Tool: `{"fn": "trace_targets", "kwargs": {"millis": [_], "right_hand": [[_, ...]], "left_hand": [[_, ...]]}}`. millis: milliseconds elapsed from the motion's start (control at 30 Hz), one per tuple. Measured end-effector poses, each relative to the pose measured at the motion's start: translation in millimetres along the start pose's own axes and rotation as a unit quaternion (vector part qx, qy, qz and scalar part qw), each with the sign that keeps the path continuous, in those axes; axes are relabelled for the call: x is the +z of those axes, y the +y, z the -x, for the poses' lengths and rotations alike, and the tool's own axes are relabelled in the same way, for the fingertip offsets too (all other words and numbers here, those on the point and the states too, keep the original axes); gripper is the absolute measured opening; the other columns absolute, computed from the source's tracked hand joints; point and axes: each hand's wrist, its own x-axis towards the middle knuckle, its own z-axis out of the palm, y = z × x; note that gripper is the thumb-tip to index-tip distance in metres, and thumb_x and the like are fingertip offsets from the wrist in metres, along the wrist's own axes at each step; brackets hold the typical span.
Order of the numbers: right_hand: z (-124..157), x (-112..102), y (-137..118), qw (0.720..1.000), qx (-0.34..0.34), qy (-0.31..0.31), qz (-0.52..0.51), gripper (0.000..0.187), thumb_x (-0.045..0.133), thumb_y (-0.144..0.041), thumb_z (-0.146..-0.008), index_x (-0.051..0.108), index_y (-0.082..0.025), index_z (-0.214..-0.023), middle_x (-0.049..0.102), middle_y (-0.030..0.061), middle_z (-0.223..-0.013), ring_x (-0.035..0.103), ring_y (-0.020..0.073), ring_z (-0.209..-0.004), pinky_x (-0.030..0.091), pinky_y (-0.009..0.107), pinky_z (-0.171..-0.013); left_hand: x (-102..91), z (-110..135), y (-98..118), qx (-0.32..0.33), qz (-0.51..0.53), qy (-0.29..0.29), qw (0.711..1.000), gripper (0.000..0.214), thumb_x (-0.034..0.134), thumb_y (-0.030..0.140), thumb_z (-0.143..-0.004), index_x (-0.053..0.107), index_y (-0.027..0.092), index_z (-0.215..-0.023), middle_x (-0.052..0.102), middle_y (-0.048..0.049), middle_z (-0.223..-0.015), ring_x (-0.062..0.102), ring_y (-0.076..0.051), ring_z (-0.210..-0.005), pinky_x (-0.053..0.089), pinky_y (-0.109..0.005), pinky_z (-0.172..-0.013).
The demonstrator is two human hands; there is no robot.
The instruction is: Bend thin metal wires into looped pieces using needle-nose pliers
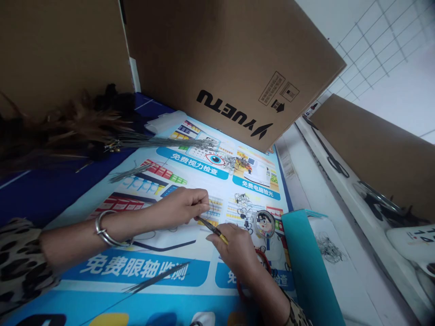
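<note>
one left hand [188, 206]: fingers clenched in a pinch at the tip of the tool; what lies between them is too small to tell. one right hand [238, 249]: fingers grasping a slim tool [213, 228], part yellow, set between the two hands. hazards, as judged: a slack pinch could let the tip slip and nip the left fingers; a sweep of the right wrist could scatter the small wire rings [242, 210] beyond the right fingers; the left forearm could catch the loose wire bundle [159, 277] nearer the wearer. surface: counter [204, 301] under a printed sheet [203, 248] in blue and white, below both hands. room: brown carton [220, 59] beyond the fingers; feathers [71, 122] far to their left; teal box [311, 267] right of the right fingers; wall grid [370, 50] farther off.
</note>
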Motion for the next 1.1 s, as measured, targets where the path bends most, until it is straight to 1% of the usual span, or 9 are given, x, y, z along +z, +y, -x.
{"fn": "trace_targets", "kwargs": {"millis": [133, 300, 433, 533, 733, 867, 1000, 1100], "right_hand": [[-1.7, -5.2, -0.7, 0.993, 0.026, -0.037, -0.105, 0.029, 0.056, -0.044, -0.095, 0.064, -0.02, -0.08, 0.069, 0.0014, -0.076, 0.061, 0.0138, -0.066, 0.036, 0.021, -0.055], [-3.1, -7.9, 0.4, 0.975, 0.039, -0.06, -0.211, 0.034, 0.056, -0.045, -0.093, 0.06, -0.019, -0.071, 0.06, -0.001, -0.065, 0.053, 0.0116, -0.061, 0.032, 0.021, -0.053], [-2.8, -7.5, 3.5, 0.952, 0.057, -0.083, -0.29, 0.038, 0.056, -0.048, -0.091, 0.058, -0.019, -0.068, 0.054, -0.0019, -0.063, 0.048, 0.011, -0.06, 0.032, 0.021, -0.052], [-2.1, -6.3, 6.1, 0.933, 0.069, -0.098, -0.34, 0.04, 0.057, -0.052, -0.09, 0.057, -0.019, -0.067, 0.053, -0.0018, -0.062, 0.05, 0.0115, -0.06, 0.034, 0.022, -0.053], [-1.6, -5.7, 8.3, 0.911, 0.084, -0.127, -0.384, 0.046, 0.057, -0.058, -0.088, 0.06, -0.017, -0.067, 0.054, -0.0019, -0.058, 0.051, 0.0104, -0.056, 0.037, 0.021, -0.052], [-2.1, -6.1, 8.3, 0.896, 0.096, -0.142, -0.409, 0.045, 0.059, -0.057, -0.087, 0.061, -0.017, -0.067, 0.053, -0.0027, -0.055, 0.05, 0.0091, -0.051, 0.037, 0.02, -0.051], [-2.9, -8.0, 7.3, 0.887, 0.105, -0.153, -0.423, 0.045, 0.061, -0.056, -0.086, 0.06, -0.017, -0.064, 0.051, -0.0033, -0.052, 0.048, 0.0082, -0.048, 0.038, 0.02, -0.049], [-3.0, -9.0, 6.9, 0.874, 0.116, -0.167, -0.442, 0.045, 0.062, -0.056, -0.085, 0.06, -0.017, -0.064, 0.051, -0.0038, -0.052, 0.048, 0.0075, -0.047, 0.037, 0.019, -0.048]], "left_hand": [[-2.1, -0.4, 0.6, 0.025, -0.021, -0.012, 0.999, 0.022, 0.052, 0.038, -0.087, 0.055, 0.021, -0.073, 0.063, 0.0051, -0.062, 0.052, -0.011, -0.049, 0.035, -0.02, -0.048], [-4.4, 0.5, 0.3, 0.051, -0.049, -0.016, 0.997, 0.023, 0.051, 0.036, -0.09, 0.056, 0.021, -0.073, 0.055, 0.007, -0.054, 0.049, -0.012, -0.05, 0.034, -0.021, -0.051], [-5.3, 1.4, -1.3, 0.08, -0.065, -0.019, 0.995, 0.023, 0.05, 0.035, -0.091, 0.057, 0.021, -0.074, 0.054, 0.007, -0.055, 0.049, -0.012, -0.053, 0.034, -0.021, -0.054], [-5.5, 2.2, -1.7, 0.091, -0.068, -0.022, 0.993, 0.023, 0.05, 0.035, -0.091, 0.058, 0.021, -0.075, 0.056, 0.0063, -0.057, 0.05, -0.012, -0.055, 0.034, -0.021, -0.056], [-5.0, 3.3, -0.2, 0.093, -0.067, -0.023, 0.993, 0.023, 0.049, 0.036, -0.09, 0.057, 0.02, -0.075, 0.058, 0.0054, -0.061, 0.051, -0.012, -0.058, 0.035, -0.021, -0.058], [-4.8, 2.9, -1.1, 0.104, -0.067, -0.027, 0.992, 0.023, 0.049, 0.036, -0.09, 0.058, 0.02, -0.076, 0.061, 0.0041, -0.066, 0.053, -0.013, -0.062, 0.036, -0.021, -0.059], [-5.1, 2.3, -1.9, 0.107, -0.067, -0.03, 0.992, 0.024, 0.049, 0.036, -0.09, 0.058, 0.02, -0.075, 0.061, 0.0044, -0.064, 0.053, -0.012, -0.061, 0.035, -0.021, -0.059], [-5.3, 2.2, -2.3, 0.116, -0.07, -0.032, 0.99, 0.024, 0.049, 0.036, -0.09, 0.059, 0.021, -0.075, 0.061, 0.0043, -0.065, 0.053, -0.013, -0.062, 0.035, -0.021, -0.059]]}}
